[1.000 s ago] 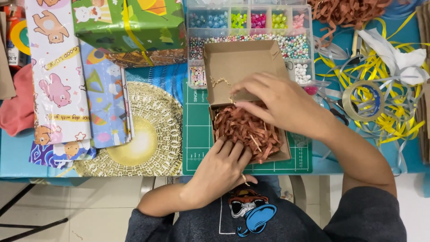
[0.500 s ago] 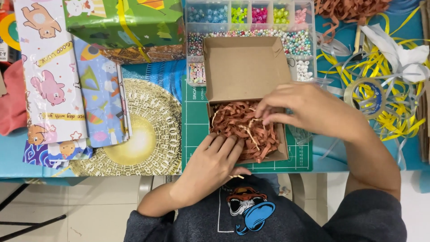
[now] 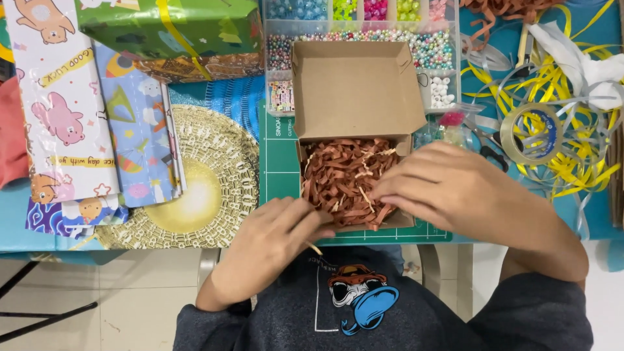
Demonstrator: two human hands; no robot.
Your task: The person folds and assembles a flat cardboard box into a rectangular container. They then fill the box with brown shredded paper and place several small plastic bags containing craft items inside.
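The right hand (image 3: 455,188) lies flat over the right part of an open cardboard box (image 3: 356,91), its fingers held loosely together and stretched leftward, their tips pressing into the brown shredded paper (image 3: 344,179) that fills the box's lower half. Whether those tips pinch any strands is hard to tell, since the shreds cover them. The left hand (image 3: 276,237) sits at the box's near left corner, fingers close together and pointing right, their ends touching the box's front edge just below the shreds; a thin pale strip pokes out beneath them. The box's lid stands open beyond the fingertips, resting against a clear bead organiser (image 3: 364,29). Under the box lies a green cutting mat (image 3: 279,156). Well left of the left fingers lie patterned wrapping papers (image 3: 65,110); right of the right hand, yellow ribbon (image 3: 572,117).
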